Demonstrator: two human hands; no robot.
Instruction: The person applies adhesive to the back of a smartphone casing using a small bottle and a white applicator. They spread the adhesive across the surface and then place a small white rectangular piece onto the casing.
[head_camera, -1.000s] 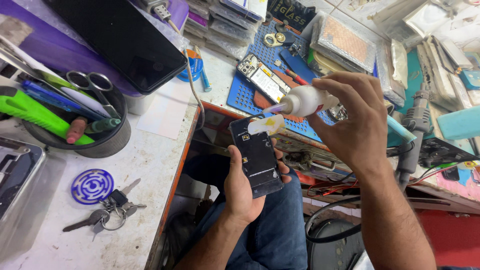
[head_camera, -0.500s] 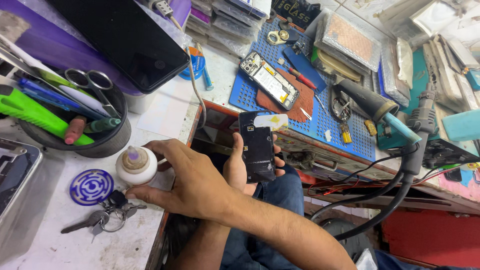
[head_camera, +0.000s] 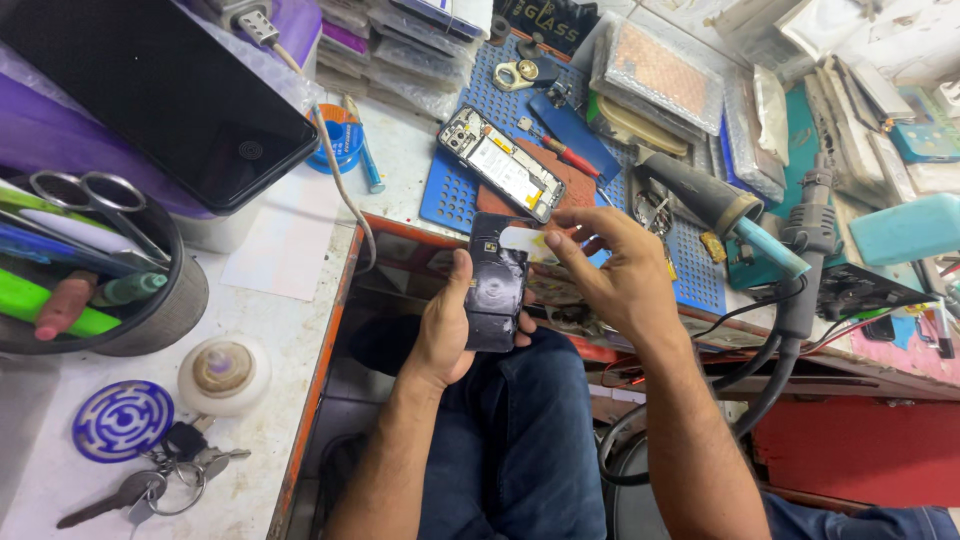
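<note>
The white worktop (head_camera: 270, 330) bears keys (head_camera: 140, 485), a round bottle (head_camera: 224, 374) and a tool cup (head_camera: 165, 310).

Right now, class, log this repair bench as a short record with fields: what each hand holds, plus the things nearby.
left hand: grips a dark phone, held upright over the lap
right hand: pinches a white card at the phone's top edge
behind: opened phone on a blue mat
left bench: white bottle, keys, tool cup
right: heat gun

The lower part of the black opened phone (head_camera: 497, 290) is covered by the left hand (head_camera: 447, 335). Beside the phone, the white plastic card's (head_camera: 528, 243) far end is hidden under the right hand's (head_camera: 618, 275) fingers.
</note>
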